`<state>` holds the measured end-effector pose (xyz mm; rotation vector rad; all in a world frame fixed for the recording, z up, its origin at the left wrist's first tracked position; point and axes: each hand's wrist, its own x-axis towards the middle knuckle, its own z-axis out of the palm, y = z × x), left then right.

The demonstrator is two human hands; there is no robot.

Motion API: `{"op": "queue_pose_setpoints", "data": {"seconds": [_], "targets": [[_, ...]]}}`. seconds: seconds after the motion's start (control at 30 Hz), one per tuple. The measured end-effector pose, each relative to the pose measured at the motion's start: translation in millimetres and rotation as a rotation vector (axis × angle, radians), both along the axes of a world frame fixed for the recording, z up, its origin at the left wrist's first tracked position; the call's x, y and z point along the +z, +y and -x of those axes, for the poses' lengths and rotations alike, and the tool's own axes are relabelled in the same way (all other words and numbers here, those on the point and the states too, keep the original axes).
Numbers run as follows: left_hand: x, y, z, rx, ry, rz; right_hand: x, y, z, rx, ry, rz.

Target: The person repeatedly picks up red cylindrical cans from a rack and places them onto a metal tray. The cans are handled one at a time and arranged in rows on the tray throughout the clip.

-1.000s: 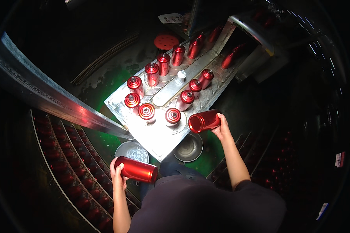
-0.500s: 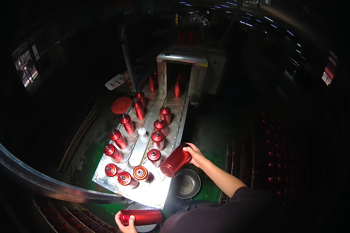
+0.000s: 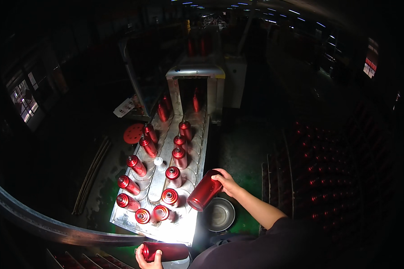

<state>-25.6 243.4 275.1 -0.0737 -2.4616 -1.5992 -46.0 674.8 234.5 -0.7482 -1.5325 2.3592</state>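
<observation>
In my right hand (image 3: 226, 183) is a glossy red metal bottle (image 3: 205, 190), tilted with its paler end pointing down and left. Fingers wrap its upper end beside the conveyor's right edge. My left hand (image 3: 149, 258) grips another red bottle (image 3: 173, 252) by its left end, lying level below the conveyor's near end. Several red bottles stand upright along both lanes of the metal conveyor (image 3: 177, 231), bending round the near end. Closest to the right-hand bottle is a standing bottle (image 3: 170, 197). A small white ribbed piece (image 3: 159, 163) stands on the middle strip.
A metal tunnel (image 3: 195, 71) spans the conveyor's far end. A round metal basin (image 3: 221, 214) sits right of the conveyor; a pale container (image 3: 179, 263) is under the left-hand bottle. Racks of red bottles (image 3: 323, 181) fill the right. A curved metal rail (image 3: 54, 224) crosses the left; a red disc stool (image 3: 133, 133) stands behind.
My view has shifted, so the tunnel and conveyor appear lower and mostly further left. Both hands keep their bottles, with little movement. Standing bottles on the right lane seem slightly nearer to me.
</observation>
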Motion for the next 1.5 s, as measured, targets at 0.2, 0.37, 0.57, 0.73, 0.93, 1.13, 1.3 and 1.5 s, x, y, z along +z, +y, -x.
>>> {"op": "queue_pose_setpoints", "data": {"seconds": [0.2, 0.37, 0.57, 0.73, 0.93, 1.13, 1.3, 1.5], "targets": [[34, 19, 9, 0.011, -0.008, 0.057, 48, 15, 9, 0.017, -0.085, 0.006], [57, 34, 17, 0.007, -0.008, 0.09, 62, 27, 23, 0.09, -0.125, -0.052], [74, 49, 22, 0.024, 0.004, 0.126, 66, 36, 42, 0.142, -0.108, -0.062], [82, 64, 24, 0.034, 0.027, 0.146, 73, 44, 54, 0.171, -0.107, -0.052], [93, 84, 19, 0.052, 0.057, 0.159, 69, 53, 68, 0.192, -0.048, -0.08], [109, 117, 14, 0.085, 0.076, 0.16, 85, 71, 86, 0.237, -0.05, -0.04], [106, 126, 14, 0.102, -0.017, 0.165, 88, 89, 102, 0.28, -0.005, -0.039], [114, 154, 17, 0.129, -0.034, 0.181, 85, 106, 120, 0.348, 0.008, -0.08]]}}
